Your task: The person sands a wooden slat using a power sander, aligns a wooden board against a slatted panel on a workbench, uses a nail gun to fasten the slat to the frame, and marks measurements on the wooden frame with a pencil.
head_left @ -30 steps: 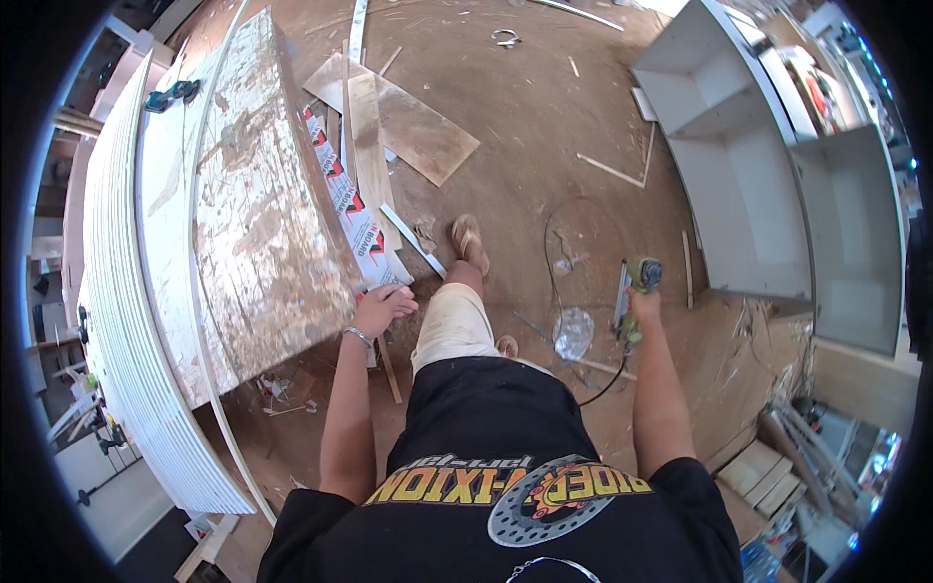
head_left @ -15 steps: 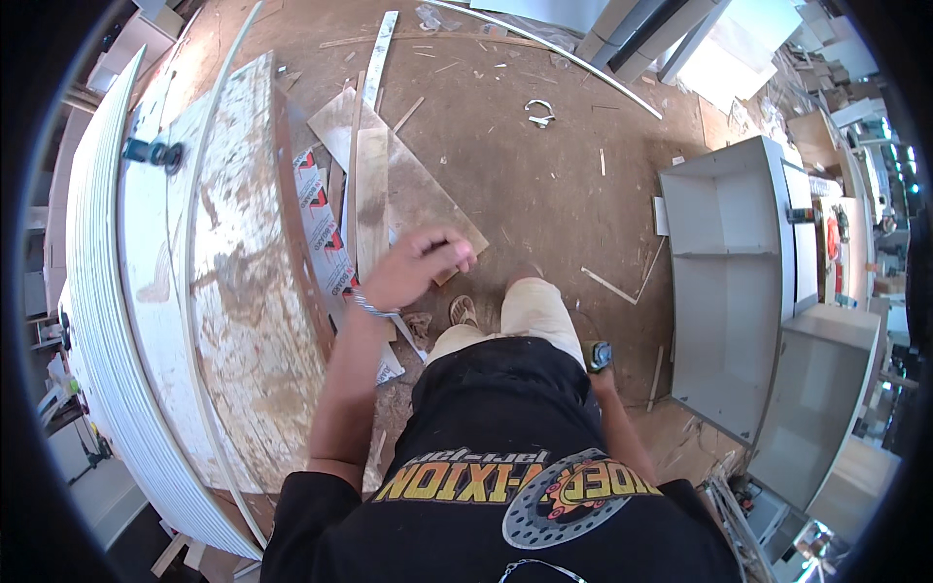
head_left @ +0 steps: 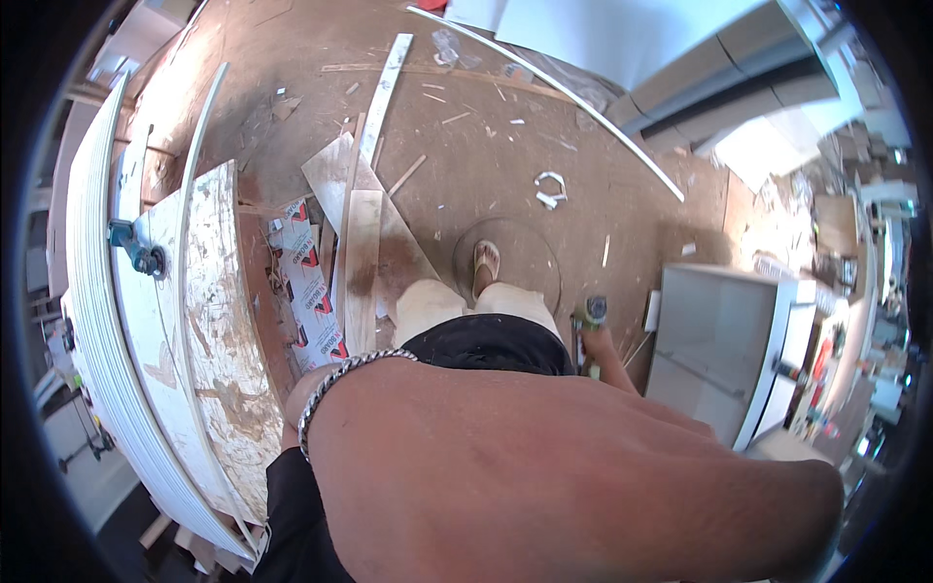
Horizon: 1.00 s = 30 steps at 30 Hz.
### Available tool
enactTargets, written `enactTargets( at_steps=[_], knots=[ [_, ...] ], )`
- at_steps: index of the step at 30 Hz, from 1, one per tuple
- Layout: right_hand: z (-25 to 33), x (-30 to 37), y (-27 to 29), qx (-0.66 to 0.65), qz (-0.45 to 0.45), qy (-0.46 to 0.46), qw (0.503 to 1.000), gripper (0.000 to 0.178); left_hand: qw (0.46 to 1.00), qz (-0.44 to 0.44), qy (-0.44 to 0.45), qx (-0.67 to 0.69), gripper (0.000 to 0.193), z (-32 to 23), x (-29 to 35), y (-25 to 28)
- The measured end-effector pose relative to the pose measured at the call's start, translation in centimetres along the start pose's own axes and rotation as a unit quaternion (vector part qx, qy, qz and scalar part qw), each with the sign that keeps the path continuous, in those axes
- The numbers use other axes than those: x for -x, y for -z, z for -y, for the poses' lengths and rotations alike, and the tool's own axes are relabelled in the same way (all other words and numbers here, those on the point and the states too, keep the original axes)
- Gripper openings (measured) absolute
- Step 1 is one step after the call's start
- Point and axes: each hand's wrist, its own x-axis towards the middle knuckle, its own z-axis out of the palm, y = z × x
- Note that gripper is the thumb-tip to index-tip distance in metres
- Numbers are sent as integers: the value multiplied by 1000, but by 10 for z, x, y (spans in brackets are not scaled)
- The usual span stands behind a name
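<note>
My left hand is raised very close to the camera, its back filling the lower middle, with a braided silver bracelet at the wrist. Its fingertips are out of sight, so what it holds, if anything, does not show. Low at my right side, my right hand is closed around a green hand-held power tool with a round dark end; its exact kind is unclear. A thin dark cord loops over the floor around my sandalled foot.
On my left, a worn white workbench carries a teal corded power tool beside stacked white panels. Wooden boards and printed sheeting lie next to it. A grey open cabinet stands right. Scraps dot the brown floor.
My left hand has come up from in front of my waist to close before the camera. My right hand with the green tool shows further up the view.
</note>
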Motion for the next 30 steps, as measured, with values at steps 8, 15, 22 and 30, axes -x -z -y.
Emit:
enactTargets(
  at_steps=[8,15,22,30],
  knots=[
    [375,-195,124,15,-111,301,947,23,999,12,-13,-34,28,4,-94,162],
    [584,-244,108,82,-17,228,970,27,895,-202,382,-106,35,-17,-19,439],
    [624,-315,84,93,156,-8,983,41,413,-175,798,-403,36,-11,295,670],
    [843,-374,59,205,235,-45,949,40,434,-649,560,-276,42,-136,252,796]
  ],
)
